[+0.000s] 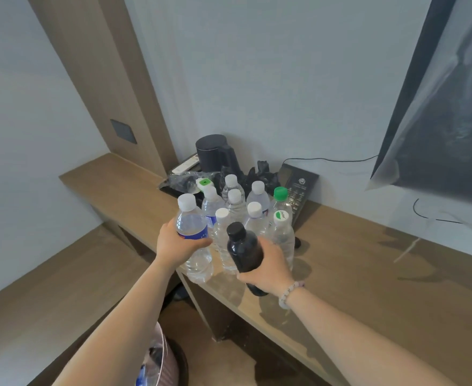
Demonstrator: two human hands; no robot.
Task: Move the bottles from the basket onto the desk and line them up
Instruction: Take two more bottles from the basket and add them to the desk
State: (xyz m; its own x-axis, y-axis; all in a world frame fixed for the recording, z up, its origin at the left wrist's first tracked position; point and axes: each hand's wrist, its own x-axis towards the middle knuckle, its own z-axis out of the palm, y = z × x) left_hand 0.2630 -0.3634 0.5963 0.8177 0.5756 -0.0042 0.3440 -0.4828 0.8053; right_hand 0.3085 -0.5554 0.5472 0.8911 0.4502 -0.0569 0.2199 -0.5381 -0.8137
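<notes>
Two bare forearms reach in from the bottom edge, and below the left one a pale ribbed basket (165, 358) sits low on the floor; something blue shows inside it, too blurred to make out.

The left hand (174, 246) has its fingers wrapped round a clear bottle with a blue label (194, 236) and a white cap, held upright at the desk's near corner. The right hand (269, 267), with a beaded bracelet (290, 291) at the wrist, grips a dark bottle with a black cap (244, 250), tilted slightly with its base over the front edge of the desk (368, 263). Whether either bottle's base touches the wood cannot be told.

Just behind both hands stands a tight cluster of clear bottles (234, 203) with white caps – bunched rather than in a row – and a green-capped bottle (281, 203) at its right side.

Beyond the cluster, against the wall: a black kettle (215, 153), a crumpled black bag (260, 174), and a dark desk telephone (299, 188). A thin cable (332, 159) runs right toward a film-covered screen (452, 107).
</notes>
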